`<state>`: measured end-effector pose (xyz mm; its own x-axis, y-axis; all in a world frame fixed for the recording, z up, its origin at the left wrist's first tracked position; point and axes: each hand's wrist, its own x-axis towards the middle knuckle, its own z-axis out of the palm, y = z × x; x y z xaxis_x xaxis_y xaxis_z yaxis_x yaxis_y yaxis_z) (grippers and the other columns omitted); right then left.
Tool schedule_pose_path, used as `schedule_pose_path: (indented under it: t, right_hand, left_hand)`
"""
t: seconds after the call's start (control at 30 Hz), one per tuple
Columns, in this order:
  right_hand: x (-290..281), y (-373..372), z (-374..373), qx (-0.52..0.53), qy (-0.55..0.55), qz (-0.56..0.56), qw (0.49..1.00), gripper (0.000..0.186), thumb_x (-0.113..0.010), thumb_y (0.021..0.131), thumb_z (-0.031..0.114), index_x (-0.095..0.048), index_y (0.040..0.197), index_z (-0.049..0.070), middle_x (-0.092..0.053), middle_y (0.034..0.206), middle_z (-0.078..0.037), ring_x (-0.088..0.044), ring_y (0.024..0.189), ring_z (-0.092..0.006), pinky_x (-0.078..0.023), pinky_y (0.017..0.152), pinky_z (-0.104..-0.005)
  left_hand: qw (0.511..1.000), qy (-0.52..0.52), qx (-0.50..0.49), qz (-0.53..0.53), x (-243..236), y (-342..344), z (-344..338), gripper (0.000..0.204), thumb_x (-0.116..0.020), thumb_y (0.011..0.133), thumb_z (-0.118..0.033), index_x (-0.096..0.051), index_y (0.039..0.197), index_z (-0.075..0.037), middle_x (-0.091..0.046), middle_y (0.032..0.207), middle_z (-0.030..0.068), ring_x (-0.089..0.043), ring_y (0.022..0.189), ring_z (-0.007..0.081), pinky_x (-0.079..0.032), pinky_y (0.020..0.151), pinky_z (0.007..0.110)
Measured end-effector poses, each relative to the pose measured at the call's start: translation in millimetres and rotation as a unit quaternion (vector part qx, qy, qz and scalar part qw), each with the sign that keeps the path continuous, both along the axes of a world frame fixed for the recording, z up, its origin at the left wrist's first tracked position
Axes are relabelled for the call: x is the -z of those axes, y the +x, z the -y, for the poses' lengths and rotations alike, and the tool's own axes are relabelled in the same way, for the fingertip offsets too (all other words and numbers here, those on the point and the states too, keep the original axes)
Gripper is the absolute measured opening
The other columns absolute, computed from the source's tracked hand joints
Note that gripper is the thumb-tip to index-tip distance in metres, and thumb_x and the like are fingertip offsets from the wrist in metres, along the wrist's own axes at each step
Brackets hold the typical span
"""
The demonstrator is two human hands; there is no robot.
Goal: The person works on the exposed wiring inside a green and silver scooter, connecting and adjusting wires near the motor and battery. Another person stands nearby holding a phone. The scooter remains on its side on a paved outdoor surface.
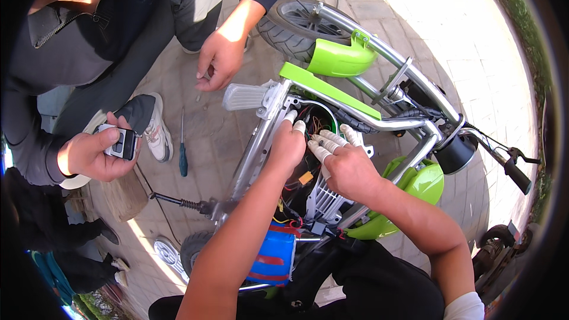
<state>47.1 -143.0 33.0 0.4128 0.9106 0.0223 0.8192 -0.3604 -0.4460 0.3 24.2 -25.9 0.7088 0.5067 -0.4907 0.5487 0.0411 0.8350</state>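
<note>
An electric scooter lies on its side, with a silver frame (248, 153) and an open round housing full of thin wires (318, 125). My left hand (288, 145), its fingertips wrapped in white covers, is closed at the housing's left side among the wires. From the right, my right hand (349, 169), also with white fingertip covers, has its fingers bent over the same wires. What lies under the fingertips is partly hidden. Just below the hands are a yellow connector (305, 178) and a ribbed silver casing (327, 200). A blue battery pack (272, 255) with red stripes sits nearer me.
Across from me a person holds a small grey-and-black device (121, 142); their other hand (222, 59) hovers near the front wheel (296, 26). A screwdriver (183, 157) lies on the paving. Handlebars (504, 163) and a green fender (418, 186) extend right. A kickstand-like rod (178, 200) sticks out left.
</note>
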Motion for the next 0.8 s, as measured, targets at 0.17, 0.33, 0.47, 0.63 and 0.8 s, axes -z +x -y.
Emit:
schedule_pose_path:
  t: [0.17,0.33,0.47,0.63,0.8]
  right_hand:
    - [5.7,-1.5,4.5,0.001,0.034,-0.052,0.998,0.047,-0.068,0.079,0.008,-0.069,0.126,0.000,-0.071,0.121,-0.020,-0.070,0.110,-0.0361,-0.050,0.105,-0.0520]
    - [19.2,2.1,-0.3,0.033,0.140,-0.048,0.988,0.034,-0.076,0.082,0.003,-0.072,0.116,0.006,-0.073,0.113,-0.017,-0.072,0.097,-0.0366,-0.059,0.085,-0.0422]
    - [29.9,5.3,-6.0,0.061,0.193,-0.070,0.977,0.027,-0.076,0.083,0.001,-0.072,0.109,0.007,-0.072,0.102,-0.016,-0.070,0.090,-0.0377,-0.058,0.080,-0.0423]
    - [27.1,8.0,-14.1,0.112,0.195,-0.128,0.966,0.039,-0.072,0.085,0.004,-0.063,0.123,0.006,-0.067,0.087,-0.020,-0.067,0.084,-0.0422,-0.054,0.074,-0.0512]
    - [12.2,15.6,-16.6,0.135,0.133,-0.132,0.973,0.061,-0.072,0.089,0.006,-0.048,0.146,0.005,-0.070,0.087,-0.020,-0.067,0.083,-0.0430,-0.054,0.075,-0.0497]
  left_hand:
    - [0.990,-0.130,-0.063,-0.005,16.2,16.5,0.6,0.050,-0.048,0.107,-0.022,-0.049,0.148,0.007,-0.056,0.148,0.0250,-0.053,0.137,0.0348,-0.039,0.113,0.038]
    - [0.962,-0.232,-0.141,-0.011,15.2,26.5,5.8,0.040,-0.057,0.104,-0.021,-0.060,0.133,0.007,-0.067,0.124,0.0181,-0.065,0.109,0.0276,-0.052,0.093,0.040]
    - [0.952,-0.257,-0.165,0.021,12.9,25.4,6.5,0.033,-0.060,0.102,-0.019,-0.064,0.126,0.003,-0.068,0.115,0.0151,-0.066,0.098,0.0237,-0.054,0.085,0.039]
    - [0.933,-0.300,-0.189,0.061,11.4,24.6,6.2,0.026,-0.063,0.099,-0.018,-0.068,0.119,-0.001,-0.071,0.112,0.0121,-0.069,0.095,0.0233,-0.055,0.084,0.039]
    - [0.921,-0.315,-0.223,0.048,-6.7,30.0,12.2,0.024,-0.062,0.099,-0.020,-0.070,0.115,-0.004,-0.073,0.107,0.0097,-0.069,0.094,0.0217,-0.055,0.083,0.038]
